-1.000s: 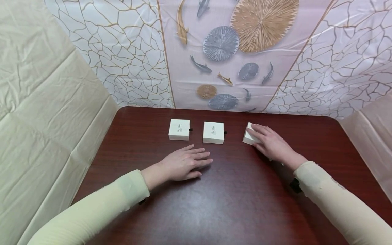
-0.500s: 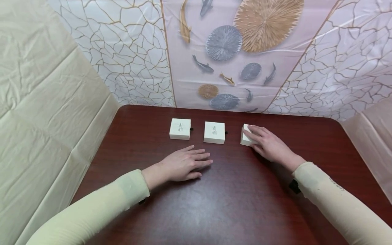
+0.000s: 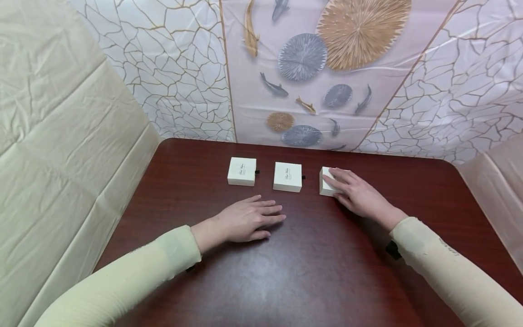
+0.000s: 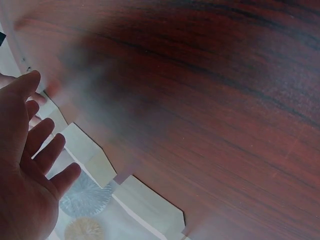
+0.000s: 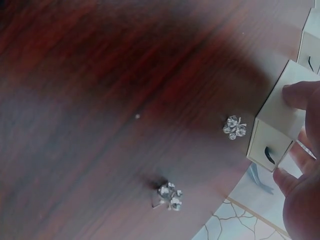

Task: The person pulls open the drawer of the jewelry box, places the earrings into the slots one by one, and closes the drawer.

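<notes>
My right hand (image 3: 359, 194) holds a small white drawer box (image 3: 325, 186) at the right end of a row, fingers across its top and thumb on its near side. In the right wrist view a black ribbon pull (image 5: 269, 155) shows on the drawer end. Two sparkling flower-shaped earrings (image 5: 234, 127) lie loose on the table beside this box in that view. My left hand (image 3: 245, 220) rests palm down with fingers spread, holding nothing. Just beyond it stand a left white box (image 3: 242, 170) and a middle white box (image 3: 288, 176), both with dark print on top.
Everything stands on a dark reddish-brown wooden table (image 3: 302, 272) with rounded back corners. Behind it hangs a cloth (image 3: 302, 59) printed with fish and round leaves. Cream fabric (image 3: 61, 136) closes off the left side, and more fabric (image 3: 502, 190) stands on the right.
My right hand has slid the right box leftward, nearer the middle box, and turned it roughly in line with the row. The left hand stays put; the head view has shifted slightly.
</notes>
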Available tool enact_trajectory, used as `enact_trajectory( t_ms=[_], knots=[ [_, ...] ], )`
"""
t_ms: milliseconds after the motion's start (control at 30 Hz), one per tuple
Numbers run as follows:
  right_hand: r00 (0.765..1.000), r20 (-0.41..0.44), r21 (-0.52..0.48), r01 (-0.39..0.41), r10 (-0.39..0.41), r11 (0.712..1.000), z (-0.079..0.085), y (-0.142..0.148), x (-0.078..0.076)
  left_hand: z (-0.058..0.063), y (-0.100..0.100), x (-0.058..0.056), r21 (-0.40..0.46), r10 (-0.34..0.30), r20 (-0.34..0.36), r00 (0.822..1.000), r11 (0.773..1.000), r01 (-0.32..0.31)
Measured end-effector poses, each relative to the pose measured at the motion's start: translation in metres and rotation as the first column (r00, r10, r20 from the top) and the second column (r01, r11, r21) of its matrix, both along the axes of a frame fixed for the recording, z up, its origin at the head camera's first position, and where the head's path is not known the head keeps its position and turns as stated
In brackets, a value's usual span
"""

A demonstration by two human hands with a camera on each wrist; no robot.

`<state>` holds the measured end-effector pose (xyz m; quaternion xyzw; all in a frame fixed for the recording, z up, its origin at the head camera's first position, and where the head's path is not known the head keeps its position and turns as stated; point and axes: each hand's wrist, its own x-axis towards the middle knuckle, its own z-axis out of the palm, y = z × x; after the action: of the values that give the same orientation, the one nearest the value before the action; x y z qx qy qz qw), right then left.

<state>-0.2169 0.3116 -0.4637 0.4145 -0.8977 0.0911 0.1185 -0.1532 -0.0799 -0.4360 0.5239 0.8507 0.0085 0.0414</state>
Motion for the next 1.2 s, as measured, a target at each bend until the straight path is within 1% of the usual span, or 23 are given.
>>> enact_trajectory(
  t_ms=[233,500,733,900,1067,1200],
  knots=[
    [1.000,0.013,0.001,0.008,-0.008,1.000,0.000,-0.002,0.000,0.002,0.002,0.000,-0.002,-0.001,0.012,1.000,1.000,0.001],
    [0.999,0.037,-0.009,0.028,-0.028,1.000,0.004,-0.004,0.003,0.002,0.008,-0.001,-0.005,-0.007,0.013,1.000,1.000,0.007],
    [0.990,0.089,-0.064,0.114,-0.108,0.991,0.017,0.006,0.008,0.005,0.015,-0.002,-0.001,-0.020,0.016,1.000,1.000,0.020],
    [0.982,0.118,-0.054,0.158,-0.150,0.986,0.025,0.019,0.015,0.004,0.022,-0.003,0.020,-0.041,0.009,0.999,0.999,0.041],
    [0.967,0.153,-0.041,0.214,-0.205,0.976,0.031,0.029,0.020,0.006,0.032,-0.005,0.021,-0.061,-0.016,0.998,0.998,0.062],
    [0.957,0.178,-0.024,0.239,-0.231,0.971,0.033,0.035,0.023,0.009,0.044,-0.008,0.019,-0.072,-0.034,0.997,0.997,0.073]
  ],
)
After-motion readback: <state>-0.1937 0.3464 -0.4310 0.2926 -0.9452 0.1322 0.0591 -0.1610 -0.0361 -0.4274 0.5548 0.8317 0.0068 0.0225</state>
